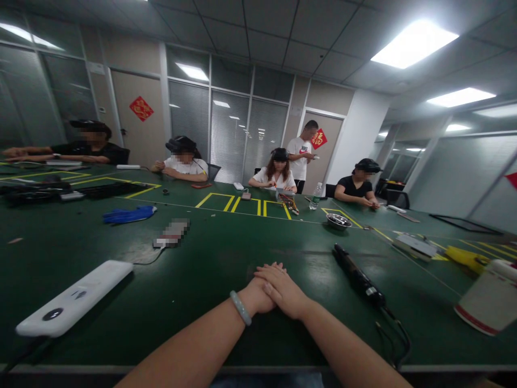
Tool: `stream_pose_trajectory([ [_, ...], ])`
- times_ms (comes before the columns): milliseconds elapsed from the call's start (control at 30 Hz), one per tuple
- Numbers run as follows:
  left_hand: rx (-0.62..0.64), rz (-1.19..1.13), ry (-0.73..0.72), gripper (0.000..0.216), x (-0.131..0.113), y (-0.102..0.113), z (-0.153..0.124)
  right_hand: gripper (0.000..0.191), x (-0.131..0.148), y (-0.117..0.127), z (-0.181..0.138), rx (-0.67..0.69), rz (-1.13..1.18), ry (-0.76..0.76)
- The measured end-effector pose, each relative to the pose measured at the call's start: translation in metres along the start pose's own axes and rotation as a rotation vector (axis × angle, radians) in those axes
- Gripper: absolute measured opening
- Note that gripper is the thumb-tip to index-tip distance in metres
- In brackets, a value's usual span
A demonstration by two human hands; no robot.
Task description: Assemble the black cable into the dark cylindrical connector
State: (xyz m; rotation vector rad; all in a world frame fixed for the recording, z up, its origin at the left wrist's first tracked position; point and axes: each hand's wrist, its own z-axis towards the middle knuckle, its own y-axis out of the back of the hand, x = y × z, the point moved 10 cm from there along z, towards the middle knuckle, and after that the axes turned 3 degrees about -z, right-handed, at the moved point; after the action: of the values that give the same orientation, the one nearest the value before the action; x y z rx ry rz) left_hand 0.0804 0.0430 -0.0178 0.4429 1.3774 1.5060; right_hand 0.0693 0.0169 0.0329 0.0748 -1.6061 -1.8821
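My left hand (258, 299), with a pale jade-like bangle (240, 308) on its wrist, rests on the green table (226, 345). Across it lies my right hand (287, 291), its fingers stretched out flat over the left one. Most of the left fingers are hidden beneath it. No object shows in either hand. To the right lies a black cylindrical power tool (359, 276) with a cable. At the left are a long white device (76, 297) and a phone-like item (173, 234) on a cord.
A blue glove (129, 214) lies at the left. A metal bowl (338, 221) holding small parts and a water bottle (315, 196) stand farther off. A white-and-red container (488, 296) is at the right edge. Several people sit across the table; one person (299, 156) stands behind.
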Motion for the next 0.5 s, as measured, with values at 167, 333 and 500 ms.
stream_pose_trajectory([
  [167, 0.118, 0.040, -0.069, 0.057, -0.005, -0.004, -0.001, 0.048, 0.001, -0.002, -0.002, 0.014, -0.002, 0.004],
  [333, 0.076, 0.073, -0.051, 0.059, -0.003, 0.009, 0.000, 0.053, -0.041, 0.026, -0.007, -0.139, -0.218, -0.168],
  [500, 0.116, -0.021, 0.011, 0.064, -0.001, 0.017, -0.005, 0.075, -0.144, 0.117, -0.102, -0.564, -0.629, -0.943],
])
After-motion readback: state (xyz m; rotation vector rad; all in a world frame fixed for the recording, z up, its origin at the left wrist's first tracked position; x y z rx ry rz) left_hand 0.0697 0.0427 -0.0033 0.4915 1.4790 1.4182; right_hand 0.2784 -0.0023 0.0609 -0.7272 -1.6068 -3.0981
